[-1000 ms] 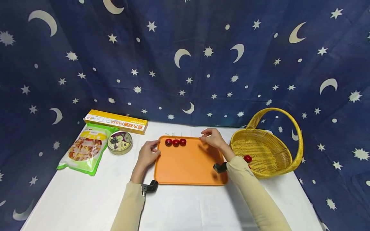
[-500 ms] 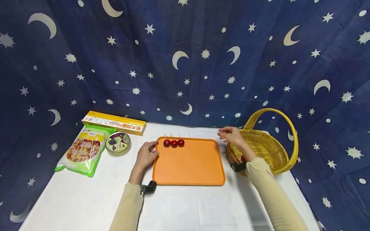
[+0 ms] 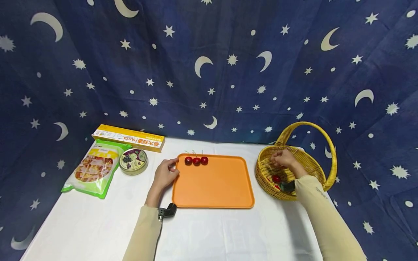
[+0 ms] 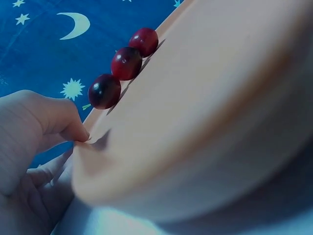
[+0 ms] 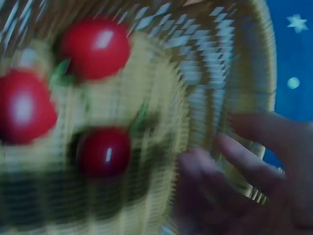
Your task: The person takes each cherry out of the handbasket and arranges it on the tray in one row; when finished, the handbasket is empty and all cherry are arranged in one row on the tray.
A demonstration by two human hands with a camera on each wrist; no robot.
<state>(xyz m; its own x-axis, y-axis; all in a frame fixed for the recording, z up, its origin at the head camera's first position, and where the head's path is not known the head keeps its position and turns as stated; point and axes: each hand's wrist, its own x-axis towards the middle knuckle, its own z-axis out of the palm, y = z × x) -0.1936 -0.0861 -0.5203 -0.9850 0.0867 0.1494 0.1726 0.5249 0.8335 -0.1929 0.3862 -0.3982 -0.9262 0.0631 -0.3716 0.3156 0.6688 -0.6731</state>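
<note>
My left hand pinches the rim of the orange tray at its far left corner. In the left wrist view, bent fingers lie on that rim. Three dark red cherries with stems stand in a row along the tray's far edge, near this hand. My right hand is inside the yellow wicker basket, fingers loosely bent with nothing seen between them. Beside it in the right wrist view, three red cherries lie on the basket floor, blurred. Green stems show on some.
To the left lie a green and white food bag, a round tin and a yellow pasta box. The basket's tall handle arches up at the right. A dark starry cloth hangs behind the white table.
My right hand has moved rightward from the tray's far edge, past the basket's rim and down into the basket. The left hand stays at the tray corner.
</note>
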